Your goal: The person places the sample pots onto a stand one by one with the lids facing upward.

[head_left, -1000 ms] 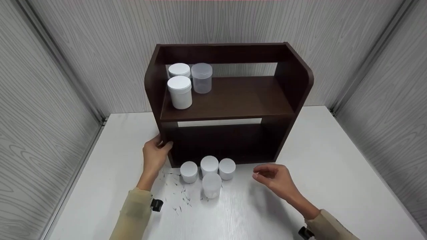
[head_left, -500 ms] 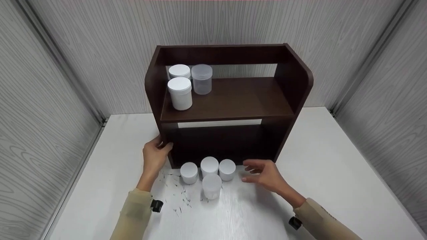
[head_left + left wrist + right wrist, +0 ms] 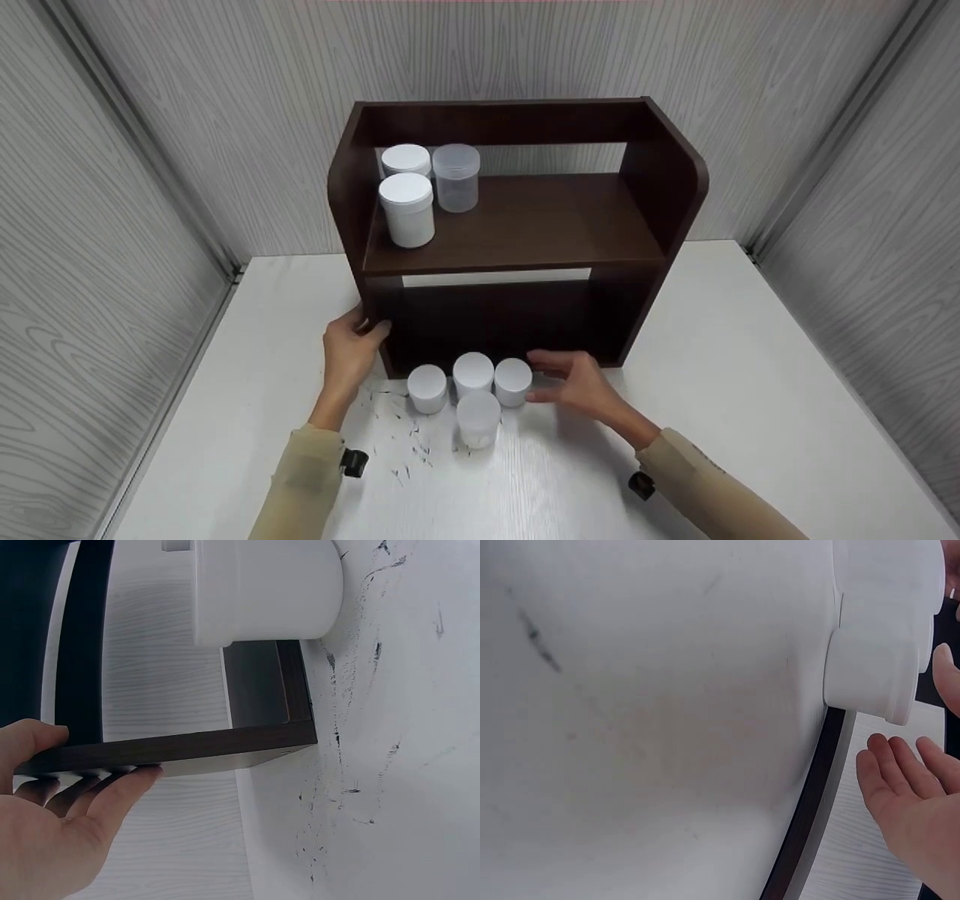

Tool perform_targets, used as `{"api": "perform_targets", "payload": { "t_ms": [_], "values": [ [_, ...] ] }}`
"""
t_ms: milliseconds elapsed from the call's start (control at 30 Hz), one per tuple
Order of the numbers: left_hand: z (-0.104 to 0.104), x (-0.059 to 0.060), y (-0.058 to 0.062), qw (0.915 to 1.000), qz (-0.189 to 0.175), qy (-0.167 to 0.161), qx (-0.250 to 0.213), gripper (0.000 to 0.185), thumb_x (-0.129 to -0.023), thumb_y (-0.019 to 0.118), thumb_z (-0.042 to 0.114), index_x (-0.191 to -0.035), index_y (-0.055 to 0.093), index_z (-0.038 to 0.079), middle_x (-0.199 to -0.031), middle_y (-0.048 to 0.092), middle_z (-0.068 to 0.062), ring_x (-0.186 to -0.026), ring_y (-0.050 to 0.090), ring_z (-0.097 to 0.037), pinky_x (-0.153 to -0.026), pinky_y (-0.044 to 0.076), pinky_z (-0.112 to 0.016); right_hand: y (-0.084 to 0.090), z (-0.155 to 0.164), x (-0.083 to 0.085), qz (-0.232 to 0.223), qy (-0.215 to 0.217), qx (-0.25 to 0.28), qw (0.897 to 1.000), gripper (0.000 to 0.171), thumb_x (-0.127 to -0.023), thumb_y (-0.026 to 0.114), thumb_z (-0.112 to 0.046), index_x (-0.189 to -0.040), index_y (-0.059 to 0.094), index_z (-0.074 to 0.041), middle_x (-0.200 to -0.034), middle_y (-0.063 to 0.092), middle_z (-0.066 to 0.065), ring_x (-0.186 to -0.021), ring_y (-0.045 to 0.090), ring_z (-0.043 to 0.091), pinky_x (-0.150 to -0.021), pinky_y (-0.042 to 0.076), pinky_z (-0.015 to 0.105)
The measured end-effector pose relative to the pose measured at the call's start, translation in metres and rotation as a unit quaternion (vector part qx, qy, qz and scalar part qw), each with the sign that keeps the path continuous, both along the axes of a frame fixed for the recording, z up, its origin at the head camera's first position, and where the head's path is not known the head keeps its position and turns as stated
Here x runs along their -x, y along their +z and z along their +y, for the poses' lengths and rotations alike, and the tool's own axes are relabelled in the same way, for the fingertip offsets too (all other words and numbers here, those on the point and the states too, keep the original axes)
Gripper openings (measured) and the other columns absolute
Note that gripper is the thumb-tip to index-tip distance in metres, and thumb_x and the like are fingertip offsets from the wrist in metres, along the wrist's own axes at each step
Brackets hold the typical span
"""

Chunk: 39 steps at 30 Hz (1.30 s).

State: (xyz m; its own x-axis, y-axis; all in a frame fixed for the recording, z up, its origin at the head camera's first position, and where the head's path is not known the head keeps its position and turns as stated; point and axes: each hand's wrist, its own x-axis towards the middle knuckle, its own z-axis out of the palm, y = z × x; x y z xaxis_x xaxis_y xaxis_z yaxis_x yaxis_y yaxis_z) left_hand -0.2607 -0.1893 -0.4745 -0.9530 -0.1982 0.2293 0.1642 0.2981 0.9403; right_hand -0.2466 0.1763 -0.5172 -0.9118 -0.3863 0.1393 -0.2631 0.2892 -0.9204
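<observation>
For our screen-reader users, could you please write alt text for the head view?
A person's right hand hovers beside the rightmost jar of four on a white table; the left hand grips a brown shelf unit, whose upper shelf holds three more jars.

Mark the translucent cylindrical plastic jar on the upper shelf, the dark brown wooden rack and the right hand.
Translucent cylindrical plastic jar (image 3: 457,188), head view: body below lid.
Dark brown wooden rack (image 3: 555,219), head view: bare upper shelf.
Right hand (image 3: 583,384), head view: its middle.
</observation>
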Motion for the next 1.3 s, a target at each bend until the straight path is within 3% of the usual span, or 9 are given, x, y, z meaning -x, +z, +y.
{"api": "perform_targets", "payload": {
  "t_ms": [400,633,1000,1300],
  "values": [
    [0.001,0.001,0.0,0.9999,0.008,0.01,0.0,0.049,-0.097,0.071,0.005,-0.142,0.058,-0.011,-0.136,0.064,-0.029,-0.122,0.067,-0.04,-0.097,0.059,-0.04,-0.009,-0.008,0.009,-0.035,0.018,0.015,0.999,0.073,-0.078,0.094,-0.005,-0.142,0.06,0.009,-0.144,0.059,0.025,-0.132,0.06,0.036,-0.112,0.047,0.053],
    [0.001,0.0,0.0,1.0,0.002,0.001,-0.004,0.048,-0.098,0.069,0.005,-0.142,0.058,-0.011,-0.139,0.063,-0.028,-0.124,0.065,-0.041,-0.099,0.058,-0.042,-0.009,-0.012,0.009,-0.052,0.02,0.018,0.998,0.072,-0.079,0.093,-0.006,-0.141,0.061,0.009,-0.141,0.063,0.022,-0.128,0.063,0.037,-0.106,0.053,0.047],
    [0.0,0.0,0.0,1.0,-0.001,-0.001,0.003,0.045,-0.099,0.068,0.007,-0.14,0.061,-0.009,-0.137,0.064,-0.028,-0.122,0.067,-0.039,-0.096,0.06,-0.039,-0.014,-0.011,0.01,-0.043,0.018,0.031,0.998,0.061,-0.081,0.09,0.0,-0.135,0.064,0.012,-0.134,0.066,0.026,-0.123,0.065,0.042,-0.104,0.055,0.049],
    [0.0,-0.001,0.0,1.0,-0.002,0.003,0.006,0.045,-0.099,0.069,0.007,-0.14,0.061,-0.009,-0.137,0.064,-0.028,-0.123,0.066,-0.04,-0.098,0.059,-0.045,-0.013,-0.011,0.008,-0.051,0.015,0.017,0.998,0.07,-0.08,0.092,-0.004,-0.14,0.061,0.01,-0.141,0.062,0.024,-0.129,0.062,0.035,-0.108,0.052,0.044]
  ]
}}
